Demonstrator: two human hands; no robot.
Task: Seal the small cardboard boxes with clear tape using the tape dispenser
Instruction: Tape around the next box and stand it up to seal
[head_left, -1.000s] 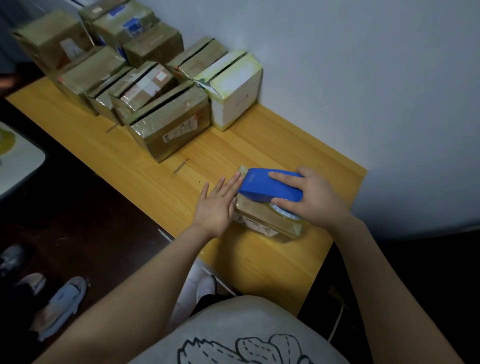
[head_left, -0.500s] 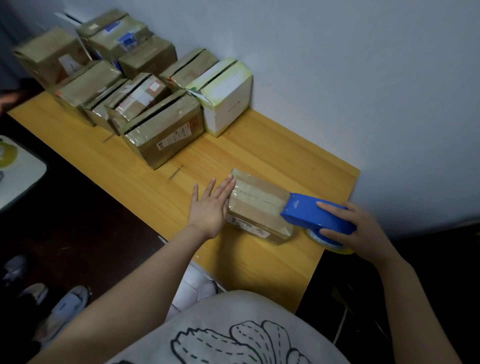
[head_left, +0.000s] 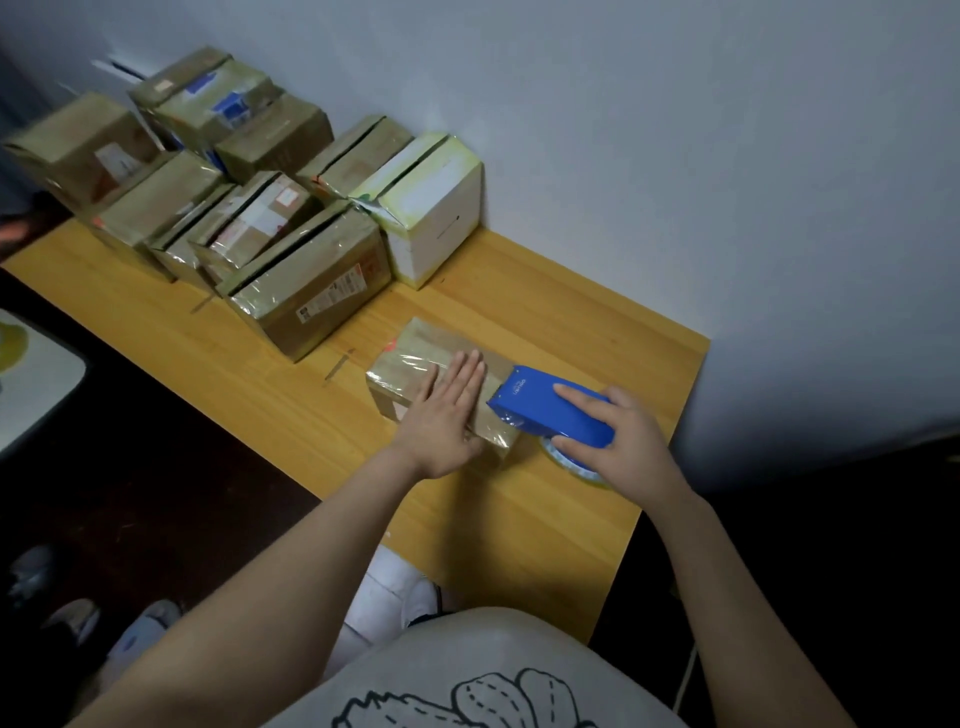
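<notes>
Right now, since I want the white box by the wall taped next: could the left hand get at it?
Probably yes. The left hand lies flat on the small box, gripping nothing, and only bare table separates it from the white box; its near side stands unblocked.

blue tape dispenser (head_left: 553, 406), brown box (head_left: 415, 358)

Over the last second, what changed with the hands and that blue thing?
The left hand moved from the left side of the small box onto its top, lying flat. The blue tape dispenser slid rightward off the top and is now at the box's right end. The right hand kept gripping it; the boxes by the wall stayed put.
</notes>
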